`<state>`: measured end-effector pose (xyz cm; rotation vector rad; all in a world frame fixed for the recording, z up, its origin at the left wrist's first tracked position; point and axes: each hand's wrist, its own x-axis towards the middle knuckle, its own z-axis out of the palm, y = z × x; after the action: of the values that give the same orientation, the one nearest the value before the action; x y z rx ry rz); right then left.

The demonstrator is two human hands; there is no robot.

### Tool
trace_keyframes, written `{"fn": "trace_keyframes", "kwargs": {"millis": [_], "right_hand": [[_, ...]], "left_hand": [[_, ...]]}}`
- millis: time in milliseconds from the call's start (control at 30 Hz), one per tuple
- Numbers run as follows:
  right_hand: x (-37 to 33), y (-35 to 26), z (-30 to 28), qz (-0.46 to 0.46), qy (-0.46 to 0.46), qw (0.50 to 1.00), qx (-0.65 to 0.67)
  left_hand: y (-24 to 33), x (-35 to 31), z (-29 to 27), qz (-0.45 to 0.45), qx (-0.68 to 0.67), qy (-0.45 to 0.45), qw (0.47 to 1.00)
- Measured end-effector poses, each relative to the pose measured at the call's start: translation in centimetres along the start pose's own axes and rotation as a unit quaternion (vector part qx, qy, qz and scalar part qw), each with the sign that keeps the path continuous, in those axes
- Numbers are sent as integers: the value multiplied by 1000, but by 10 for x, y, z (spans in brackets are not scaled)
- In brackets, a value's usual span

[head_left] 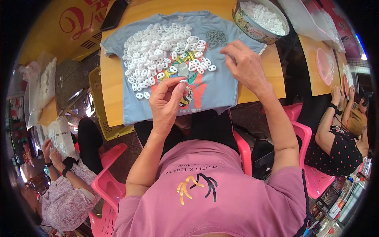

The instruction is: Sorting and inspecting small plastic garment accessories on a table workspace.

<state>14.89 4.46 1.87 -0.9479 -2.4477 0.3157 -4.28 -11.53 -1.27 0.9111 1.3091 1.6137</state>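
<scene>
A heap of small white oval plastic pieces with two holes (148, 47) lies on a blue-grey T-shirt (138, 104) spread over the table. My left hand (167, 98) is raised above the shirt's near part, thumb and forefinger pinched on a small white plastic piece (183, 81), mostly hidden by the fingertips. Beside a little pile of thin grey-green metal pieces (216, 38), too small to tell whether screws or springs, hovers my right hand (246, 65). Its fingers are bent and drawn together; what they hold, if anything, cannot be made out.
A round printed tin (246, 25) full of white pieces stands at the far right of the wooden table (112, 89). A dark phone (114, 15) lies at the far left. People sit working on both sides, on pink chairs (108, 189). A yellow crate (96, 87) stands left of the table.
</scene>
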Motion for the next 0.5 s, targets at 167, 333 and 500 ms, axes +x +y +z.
{"fn": "trace_keyframes", "kwargs": {"millis": [167,333,500], "right_hand": [[13,2,16,-35,35,999,7],[25,2,25,-32,-8,998,-47],[29,1,23,-38,-47,994,-93]], "left_hand": [[2,0,2,-2,-12,0,1000],[3,-1,0,-10,-9,2,1000],[3,-4,0,-16,-2,2,1000]]}}
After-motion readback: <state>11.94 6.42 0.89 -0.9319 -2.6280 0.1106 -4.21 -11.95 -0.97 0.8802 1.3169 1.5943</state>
